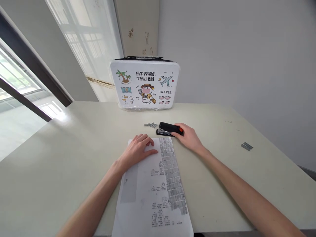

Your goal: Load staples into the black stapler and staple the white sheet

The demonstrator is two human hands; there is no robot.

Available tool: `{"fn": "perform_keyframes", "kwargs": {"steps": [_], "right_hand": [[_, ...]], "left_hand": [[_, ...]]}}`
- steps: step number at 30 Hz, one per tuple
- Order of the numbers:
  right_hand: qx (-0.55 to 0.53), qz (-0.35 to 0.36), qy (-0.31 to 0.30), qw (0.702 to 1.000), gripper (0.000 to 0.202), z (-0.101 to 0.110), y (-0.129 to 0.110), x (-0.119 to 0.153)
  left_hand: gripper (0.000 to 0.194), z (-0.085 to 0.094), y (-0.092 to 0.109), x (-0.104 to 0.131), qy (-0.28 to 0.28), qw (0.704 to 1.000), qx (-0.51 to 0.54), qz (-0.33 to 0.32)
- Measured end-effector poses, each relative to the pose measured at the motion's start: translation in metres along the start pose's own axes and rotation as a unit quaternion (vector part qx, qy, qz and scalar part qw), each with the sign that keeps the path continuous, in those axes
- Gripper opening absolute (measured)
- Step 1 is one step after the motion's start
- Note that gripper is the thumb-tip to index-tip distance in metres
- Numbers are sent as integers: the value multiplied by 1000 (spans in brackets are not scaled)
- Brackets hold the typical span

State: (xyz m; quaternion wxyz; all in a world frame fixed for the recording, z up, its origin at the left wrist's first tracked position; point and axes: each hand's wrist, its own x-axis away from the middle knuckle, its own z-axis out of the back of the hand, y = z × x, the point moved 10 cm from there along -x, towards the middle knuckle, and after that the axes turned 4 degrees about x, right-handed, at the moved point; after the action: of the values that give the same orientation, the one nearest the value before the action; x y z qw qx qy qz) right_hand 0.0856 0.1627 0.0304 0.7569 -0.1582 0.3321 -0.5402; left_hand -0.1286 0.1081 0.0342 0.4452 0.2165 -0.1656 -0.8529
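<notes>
My right hand point(188, 136) is closed around the rear of a black stapler point(169, 126) with an orange-red spot on its side. The stapler's jaws face left and stand apart, just beyond the top edge of a sheet of printed paper point(143, 197). My left hand point(140, 147) rests on the upper left of that paper, thumb and fingers spread, holding nothing. Down the paper's right side runs a dense band of metal staples point(171, 168) in rows. Several loose staple strips point(150, 125) lie left of the stapler.
A white case point(145, 85) with cartoon print stands at the back of the pale table point(74, 158). More staple strips point(247, 146) lie at the far right. A grey wall point(234, 49) rises behind, and a window point(19, 72) is at the left.
</notes>
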Motion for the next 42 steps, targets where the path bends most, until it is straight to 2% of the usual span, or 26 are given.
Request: {"fn": "perform_keyframes", "kwargs": {"steps": [4, 8, 12, 19, 22, 24, 27, 30, 32, 37, 42], "right_hand": [[5, -47, 14, 999, 38, 34, 34, 34], [-14, -86, -1, 996, 43, 55, 49, 61], [-72, -95, -55, 991, 42, 62, 50, 82], [-123, -118, -104, 980, 43, 63, 57, 104], [-131, -132, -76, 980, 47, 66, 62, 106], [-150, -151, -36, 976, 51, 70, 68, 105], [-173, -171, -4, 970, 53, 70, 74, 105], [-165, -174, -11, 971, 52, 67, 75, 105], [-158, -171, -12, 972, 51, 67, 74, 105], [-145, -169, -12, 975, 49, 69, 71, 104], [-149, -158, -3, 976, 47, 71, 68, 102]], "left_hand": [[26, 5, -11, 0, 8, 1000, 0, 14], [23, 17, -25, 0, 50, 998, -14, 42], [20, 26, -31, -1, 87, 994, -27, 60], [23, 28, -29, -2, 84, 994, -45, 62], [23, 28, -16, -3, 86, 994, -58, 43], [22, 23, 1, -6, 76, 996, -46, 17], [20, 2, 36, -14, 26, 999, 2, -31], [14, -23, 66, -25, -28, 997, 36, -56], [12, -36, 79, -34, -47, 996, 40, -59], [16, -55, 93, -52, -57, 996, 32, -53], [16, -61, 96, -59, -34, 998, 28, -51]]}}
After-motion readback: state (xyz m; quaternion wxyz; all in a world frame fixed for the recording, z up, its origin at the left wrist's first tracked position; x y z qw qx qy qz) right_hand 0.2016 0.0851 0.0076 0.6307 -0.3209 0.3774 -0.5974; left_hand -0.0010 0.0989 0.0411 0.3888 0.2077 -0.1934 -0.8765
